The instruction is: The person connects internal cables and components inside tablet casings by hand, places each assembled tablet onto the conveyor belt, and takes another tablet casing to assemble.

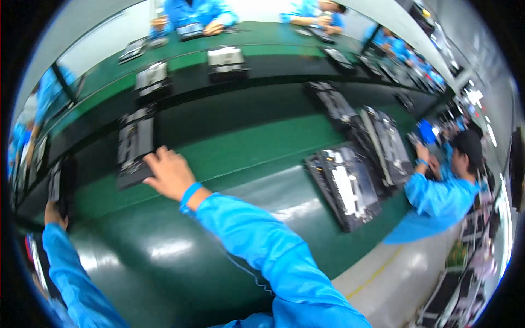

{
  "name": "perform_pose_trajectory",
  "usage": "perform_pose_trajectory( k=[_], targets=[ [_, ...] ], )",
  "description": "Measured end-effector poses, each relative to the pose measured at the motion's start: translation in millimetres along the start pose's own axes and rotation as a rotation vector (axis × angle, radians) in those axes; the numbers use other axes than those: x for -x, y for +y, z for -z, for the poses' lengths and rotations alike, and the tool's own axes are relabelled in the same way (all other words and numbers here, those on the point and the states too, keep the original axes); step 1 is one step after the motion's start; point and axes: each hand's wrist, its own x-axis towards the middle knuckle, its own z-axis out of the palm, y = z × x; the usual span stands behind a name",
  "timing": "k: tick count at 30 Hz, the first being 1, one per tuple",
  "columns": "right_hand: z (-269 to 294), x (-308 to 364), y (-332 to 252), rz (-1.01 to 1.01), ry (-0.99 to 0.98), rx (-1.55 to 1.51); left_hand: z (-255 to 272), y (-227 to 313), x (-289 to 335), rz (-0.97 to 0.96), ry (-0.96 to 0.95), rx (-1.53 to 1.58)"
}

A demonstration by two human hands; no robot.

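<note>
My right hand, with a blue band at its wrist, reaches over the green bench, fingers spread and nothing in them. Its fingertips are beside the near right edge of a dark flat unit with grey, strip-like parts on top; blur hides whether they touch. At the far left, my left hand is closed on the near end of another dark flat unit, seen nearly edge-on. Part of that hand's grip is hidden by the unit.
Several similar units, one with white parts, lie to the right on the green bench. More stand along the black strip beyond, including one. A co-worker in blue is at the right; others sit across the bench.
</note>
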Motion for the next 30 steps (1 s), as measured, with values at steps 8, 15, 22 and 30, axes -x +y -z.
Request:
perform_pose_trajectory(
  k=[8,15,22,30],
  targets=[
    [-22,8,22,-0.006,0.027,0.048,-75,-38,-65,-0.222,-0.008,-0.089],
    [-11,11,30,-0.041,-0.039,-0.064,-90,-22,-34,-0.187,-0.181,0.040],
    [74,76,8,0.114,0.296,-0.178,-91,-120,88,-0.567,-0.225,0.236],
    [224,193,20,-0.783,-0.255,-1.236,-315,-281,586,-0.170,-0.157,0.746]
  ],
)
